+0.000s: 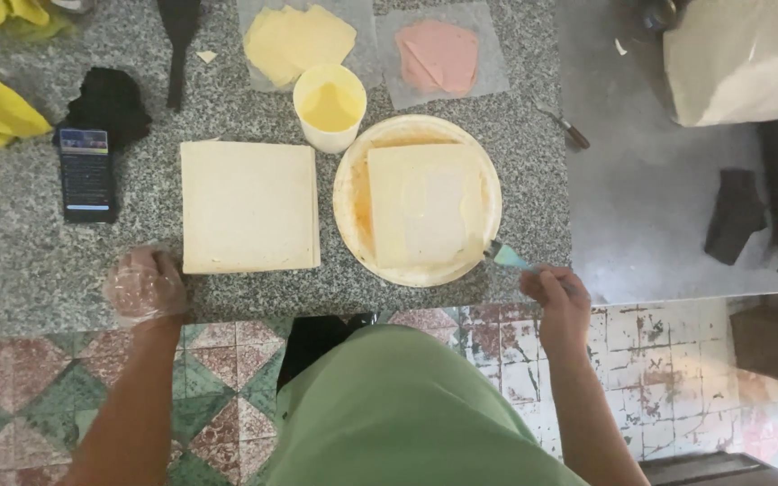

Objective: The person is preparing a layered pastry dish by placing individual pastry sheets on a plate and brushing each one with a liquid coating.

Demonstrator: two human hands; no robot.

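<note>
Our right hand [558, 297] is closed around the handle of a small brush with a light blue handle [508, 258], its bristles touching the lower right corner of the pale square bread slice [425, 205] that lies on the round cream paper plate [348, 193]. Our left hand [144, 286], in a thin clear plastic glove, rests loosely curled on the table [11, 261] and holds nothing, just beside the lower left corner of the tall stack of square white bread slices [249, 206].

We judge the work to be early: the slice on the plate looks glossy with yellowish spread, while the stack beside it looks untouched. Behind the plate stand a yellow paper cup of pale yellow spread [329, 106], a sheet of paper with yellow cheese slices [297, 40] and another with pink sliced meat [438, 54], neither yet laid on the bread.

Speckled grey stone forms the tabletop; a dark phone [87, 173] lies at its left. Below us runs a worn floor of green and pink patterned tiles [218, 378].
</note>
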